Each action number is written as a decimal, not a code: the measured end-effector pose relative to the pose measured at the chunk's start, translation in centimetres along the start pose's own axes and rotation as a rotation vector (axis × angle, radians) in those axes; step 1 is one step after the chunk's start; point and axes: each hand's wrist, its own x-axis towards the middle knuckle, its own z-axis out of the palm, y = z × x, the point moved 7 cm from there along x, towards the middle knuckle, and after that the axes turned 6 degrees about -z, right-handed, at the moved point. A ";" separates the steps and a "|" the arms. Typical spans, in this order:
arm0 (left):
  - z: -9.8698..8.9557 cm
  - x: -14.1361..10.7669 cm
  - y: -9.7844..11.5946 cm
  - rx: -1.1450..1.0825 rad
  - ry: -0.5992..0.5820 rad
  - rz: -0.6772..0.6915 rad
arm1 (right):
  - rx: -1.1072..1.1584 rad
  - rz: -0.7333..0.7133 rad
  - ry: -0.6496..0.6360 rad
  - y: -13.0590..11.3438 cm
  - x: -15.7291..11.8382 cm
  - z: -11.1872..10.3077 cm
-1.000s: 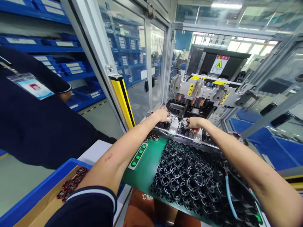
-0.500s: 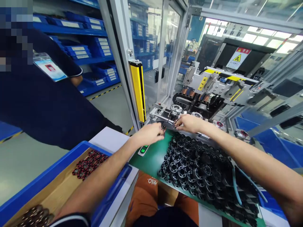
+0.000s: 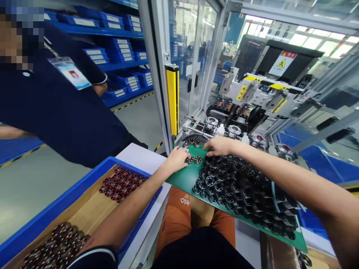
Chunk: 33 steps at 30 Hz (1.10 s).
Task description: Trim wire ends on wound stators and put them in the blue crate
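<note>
My left hand point(image 3: 177, 159) rests at the left of the green mat point(image 3: 182, 177), fingers curled round the edge of a copper-wound stator point(image 3: 190, 160). Right beside that one lies another wound stator point(image 3: 198, 160). Several more copper-wound stators point(image 3: 191, 142) sit at the mat's back left corner. My right hand point(image 3: 220, 146) hovers low over the back of the mat, thumb and fingers apart, with nothing visible in them. Below it spreads a large heap of black ring-shaped cores point(image 3: 224, 183).
Behind the mat stands a machine with round metal fixtures point(image 3: 234, 130) and a yellow light-curtain post point(image 3: 172, 101). A blue bin point(image 3: 112, 164) at left holds red-and-copper stators point(image 3: 120, 183) and darker stators point(image 3: 56, 246). A person in dark clothes point(image 3: 64, 112) stands at left.
Copper-wound stators that were in my hands now lie on the mat. My right hand has let go, and my left hand has come down onto a stator. The view has shifted slightly.
</note>
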 end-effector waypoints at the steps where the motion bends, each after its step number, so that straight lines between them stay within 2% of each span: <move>1: -0.5 -0.2 -0.2 -0.008 0.015 0.001 | 0.040 0.012 0.071 1.9 -2.9 -0.8; 3: -2.4 -0.2 0.0 -0.048 0.075 0.021 | 0.157 0.073 0.249 6.8 -9.3 -2.0; 4: -3.6 0.0 0.5 -0.078 0.119 0.045 | 0.192 0.155 0.303 9.9 -12.6 -1.8; 6: -6.4 1.4 2.7 -0.138 0.211 0.113 | 0.167 0.374 0.319 16.0 -18.9 -0.2; 9: -10.1 5.7 8.7 -0.164 0.289 0.226 | 0.110 0.703 0.232 22.8 -26.1 4.3; 12: -11.7 11.8 17.2 -0.093 0.271 0.340 | 0.164 0.871 0.207 25.7 -29.8 9.2; 14: -11.4 15.9 23.1 -0.023 0.233 0.400 | 0.211 0.923 0.222 26.4 -30.7 11.8; 16: -10.3 19.3 27.8 0.029 0.209 0.428 | 0.253 0.961 0.228 26.7 -30.9 13.8; 19: -8.3 22.5 32.2 0.095 0.194 0.412 | 0.319 0.977 0.224 26.6 -30.8 15.2; 22: -6.9 23.8 33.6 0.188 0.148 0.356 | 0.401 0.925 0.236 26.6 -30.3 15.6; 24: -6.2 24.5 33.8 0.245 0.099 0.336 | 0.483 0.904 0.237 27.6 -29.9 16.3; 29: -3.9 27.2 34.1 0.322 -0.057 0.279 | 0.822 0.969 0.178 32.4 -28.4 20.7; 33: -2.2 28.4 34.5 0.329 -0.186 0.219 | 0.906 0.932 0.136 34.1 -27.4 23.0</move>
